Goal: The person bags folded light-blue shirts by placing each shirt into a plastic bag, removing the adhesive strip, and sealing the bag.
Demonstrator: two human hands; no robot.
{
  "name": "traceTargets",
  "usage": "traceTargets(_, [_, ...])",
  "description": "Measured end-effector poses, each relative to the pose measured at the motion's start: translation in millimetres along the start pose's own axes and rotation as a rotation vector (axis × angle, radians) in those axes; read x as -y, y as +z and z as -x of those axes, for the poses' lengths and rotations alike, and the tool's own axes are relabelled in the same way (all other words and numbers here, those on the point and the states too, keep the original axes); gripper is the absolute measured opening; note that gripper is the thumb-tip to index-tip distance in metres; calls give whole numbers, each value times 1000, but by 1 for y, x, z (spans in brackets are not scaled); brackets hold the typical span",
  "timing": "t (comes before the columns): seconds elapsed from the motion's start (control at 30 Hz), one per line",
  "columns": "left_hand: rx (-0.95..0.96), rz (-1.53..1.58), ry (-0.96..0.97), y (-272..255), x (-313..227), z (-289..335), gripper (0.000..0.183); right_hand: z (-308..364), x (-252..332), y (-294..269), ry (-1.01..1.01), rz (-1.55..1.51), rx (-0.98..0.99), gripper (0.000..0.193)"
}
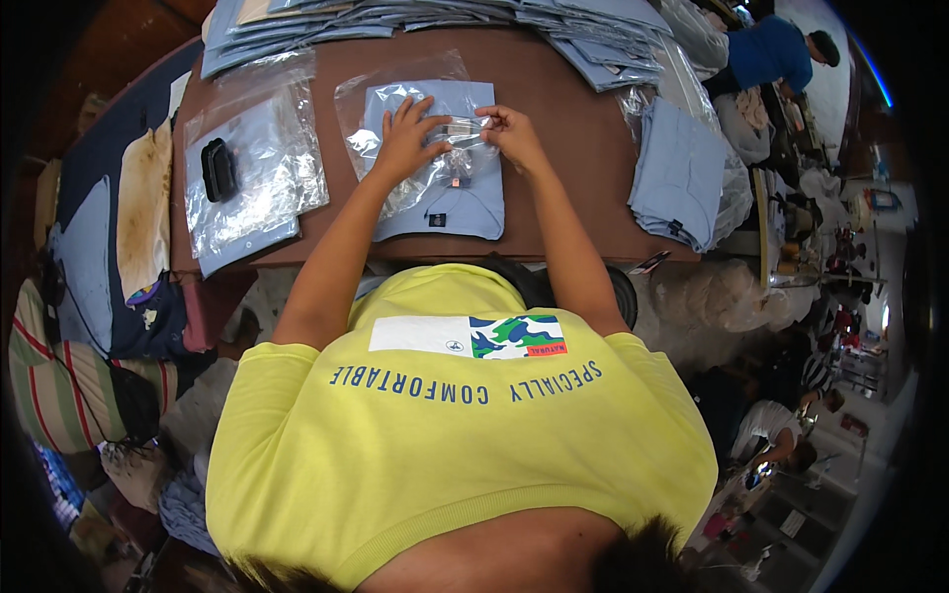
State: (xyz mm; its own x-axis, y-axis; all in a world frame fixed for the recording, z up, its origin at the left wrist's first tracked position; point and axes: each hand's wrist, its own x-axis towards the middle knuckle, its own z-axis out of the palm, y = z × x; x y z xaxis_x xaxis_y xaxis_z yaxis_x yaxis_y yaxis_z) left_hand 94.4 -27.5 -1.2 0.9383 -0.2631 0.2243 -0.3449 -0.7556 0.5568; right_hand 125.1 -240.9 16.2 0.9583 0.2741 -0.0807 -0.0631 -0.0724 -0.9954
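Head view: a folded blue shirt (473, 203) lies on the brown table (583, 148), straight in front of the person, its collar toward the body and a small dark label (438, 220) at the neck. A clear plastic bag (354, 109) lies over its left part and spreads past its left edge. The left hand (403, 141) rests palm down on the bag and shirt, fingers spread, its grip holding nothing. The right hand (511, 136) is at the shirt's right edge with fingers bent; whether its grip pinches the plastic, I cannot tell.

To the left lies a bagged shirt (262, 183) with a black oblong object (217, 170) on top. Piles of folded blue shirts (445, 14) line the far edge of the table. Near the right edge lie more folded shirts (677, 173), with clear plastic beside them. Beyond, at upper right, is a co-worker in a blue top (771, 54).
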Motion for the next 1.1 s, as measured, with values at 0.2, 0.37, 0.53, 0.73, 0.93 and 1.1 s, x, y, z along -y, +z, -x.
traceTargets(0.2, [-237,158,-77,-28,-23,-5,28,10,47,13,-500,367,-337,43])
traceTargets(0.37, [-70,1533,-205,-84,-51,-12,57,48,118,42,-1173,951,-329,46])
traceTargets(0.53, [-12,1606,-247,-77,-49,23,76,62,83,71,-1160,1079,225,40])
traceTargets(0.73, [-36,1599,-496,-42,-12,61,71,63,60,82,-503,484,470,26])
traceTargets(0.93, [-70,1955,-598,-45,-4,77,46,49,47,88,-629,724,330,30])
traceTargets(1.1, [-45,1884,-532,-45,3,82,43,42,39,106,-626,732,273,35])
